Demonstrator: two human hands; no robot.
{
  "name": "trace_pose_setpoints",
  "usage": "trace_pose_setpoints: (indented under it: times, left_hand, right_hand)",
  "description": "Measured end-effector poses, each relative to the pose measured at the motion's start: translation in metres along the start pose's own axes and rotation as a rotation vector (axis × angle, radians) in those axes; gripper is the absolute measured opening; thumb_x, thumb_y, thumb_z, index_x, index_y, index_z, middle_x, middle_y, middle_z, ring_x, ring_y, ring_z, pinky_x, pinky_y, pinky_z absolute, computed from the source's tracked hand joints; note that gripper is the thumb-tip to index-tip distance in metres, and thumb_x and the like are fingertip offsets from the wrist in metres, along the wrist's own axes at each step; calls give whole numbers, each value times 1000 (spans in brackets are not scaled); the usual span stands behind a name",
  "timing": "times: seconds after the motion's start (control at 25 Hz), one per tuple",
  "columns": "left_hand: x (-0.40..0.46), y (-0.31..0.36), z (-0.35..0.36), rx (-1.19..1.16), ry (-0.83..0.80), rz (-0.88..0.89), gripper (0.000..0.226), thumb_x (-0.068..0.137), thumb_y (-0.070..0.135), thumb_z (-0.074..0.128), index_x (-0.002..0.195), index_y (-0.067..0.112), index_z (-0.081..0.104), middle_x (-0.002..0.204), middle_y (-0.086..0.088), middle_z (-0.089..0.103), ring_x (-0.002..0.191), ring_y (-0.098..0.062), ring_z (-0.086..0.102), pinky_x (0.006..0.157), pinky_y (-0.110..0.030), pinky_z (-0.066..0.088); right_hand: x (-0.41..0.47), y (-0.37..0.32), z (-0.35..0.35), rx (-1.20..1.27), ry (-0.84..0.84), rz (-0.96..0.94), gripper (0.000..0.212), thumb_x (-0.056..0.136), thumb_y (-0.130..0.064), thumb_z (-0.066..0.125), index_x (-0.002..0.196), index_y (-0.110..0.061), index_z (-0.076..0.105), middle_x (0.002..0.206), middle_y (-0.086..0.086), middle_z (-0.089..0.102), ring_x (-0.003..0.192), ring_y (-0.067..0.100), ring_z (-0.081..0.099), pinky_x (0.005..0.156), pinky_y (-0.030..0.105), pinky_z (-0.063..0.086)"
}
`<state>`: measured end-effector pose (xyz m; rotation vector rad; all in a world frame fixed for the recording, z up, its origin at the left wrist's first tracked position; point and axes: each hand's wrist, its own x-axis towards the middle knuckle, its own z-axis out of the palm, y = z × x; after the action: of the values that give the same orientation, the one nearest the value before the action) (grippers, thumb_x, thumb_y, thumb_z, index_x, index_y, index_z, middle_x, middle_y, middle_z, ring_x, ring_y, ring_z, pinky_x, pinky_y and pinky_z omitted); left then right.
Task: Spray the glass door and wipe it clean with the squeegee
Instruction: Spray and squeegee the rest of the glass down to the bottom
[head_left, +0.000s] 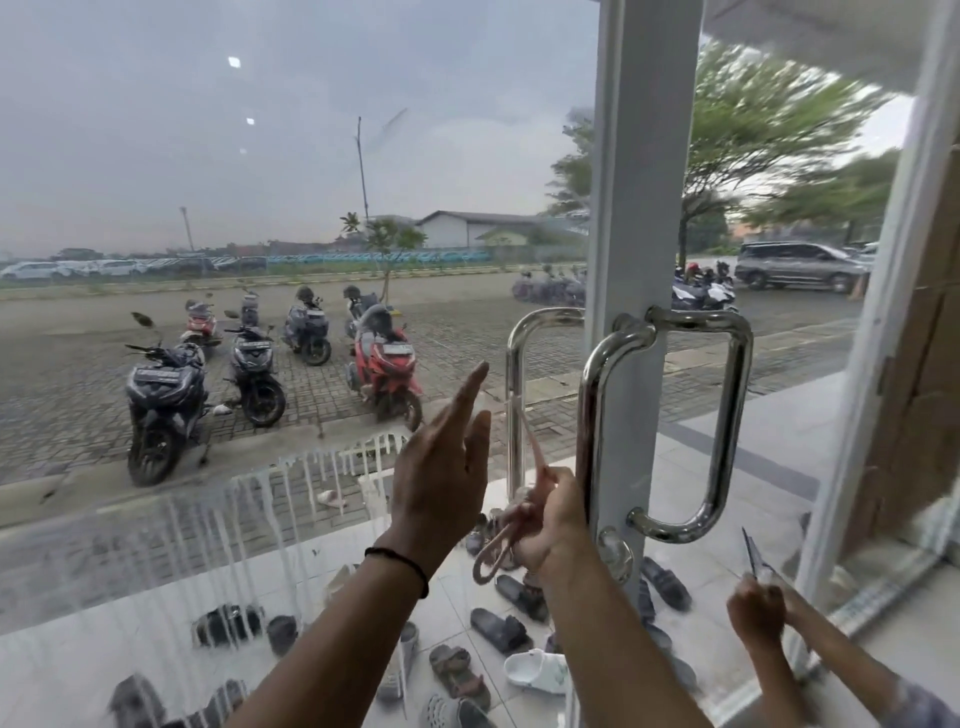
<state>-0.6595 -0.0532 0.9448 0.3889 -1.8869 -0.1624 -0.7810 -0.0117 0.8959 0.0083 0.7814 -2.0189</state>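
Observation:
The glass door (260, 182) fills the view, and white foam streaks (249, 499) run down its lower left part. My left hand (447, 467) is raised in front of the glass, fingers straight, holding nothing. My right hand (550, 525) pinches a pinkish cord (493, 551) beside the chrome door handle (589, 415). The cord runs up towards the outer handle (513, 384) and loops below my fingers. No spray bottle or squeegee is in view.
The white door frame (644, 208) stands right of my hands, with a second chrome handle (735, 415) beyond it. At the lower right, another person's hand (756, 613) holds a thin scissor-like tool (753, 556). Outside lie sandals (498, 629) and parked scooters (161, 405).

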Motion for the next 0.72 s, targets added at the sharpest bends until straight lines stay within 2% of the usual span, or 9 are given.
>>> trace_pose_setpoints:
  times: [0.08,0.16,0.2,0.28,0.36,0.44,0.52,0.72]
  left_hand:
    - [0,-6,3,-40,-61,31,48,106,25,47,153,30,41,95,-3,72,58,-13,59,50,-24,41]
    - [0,-12,12,-81,-122,46,43,106,25,47,149,30,43,71,10,52,52,-3,45,49,-29,39]
    - [-2,-14,16,-96,-138,64,38,106,24,48,144,28,47,65,13,42,50,0,41,49,-27,35]
    - [-5,-18,25,-138,-162,100,26,106,23,49,132,24,54,57,16,35,47,3,38,49,-22,28]
    - [-7,-23,34,-175,-187,106,22,105,23,49,127,24,54,53,14,35,43,-1,37,46,-18,27]
    - [-9,-30,43,-204,-215,93,23,104,23,51,127,26,52,55,11,41,44,-5,40,45,-23,31]
    - [-9,-37,51,-225,-232,95,22,105,23,50,126,26,50,58,9,47,45,-9,42,44,-26,31]
    - [-8,-47,65,-243,-254,138,17,104,20,50,121,24,51,57,12,41,44,-4,36,45,-22,26]
  right_hand:
    - [-1,1,-4,117,20,-1,30,92,-28,43,65,-16,47,44,-2,37,32,9,33,42,17,33]
    - [-1,1,-10,202,37,4,31,92,-25,39,62,-16,41,41,-1,37,29,10,33,41,15,35]
    - [-1,1,-13,230,43,0,31,92,-24,38,62,-15,40,41,-1,37,28,11,34,39,15,37]
    - [-2,1,-19,276,39,-8,28,90,-22,37,63,-14,39,44,0,36,29,11,34,37,17,38]
    - [-2,0,-24,325,35,-1,27,89,-20,37,63,-14,38,51,-2,35,30,11,34,35,17,37]
    - [-1,0,-26,335,50,-22,28,90,-18,36,62,-16,35,60,-5,29,30,10,33,34,17,36]
    - [0,2,-26,320,80,-59,28,89,-17,37,61,-16,35,61,-5,26,30,10,32,35,17,37]
    - [3,12,-30,355,83,-69,22,87,-17,38,65,-17,36,60,-5,30,33,9,33,37,16,36]
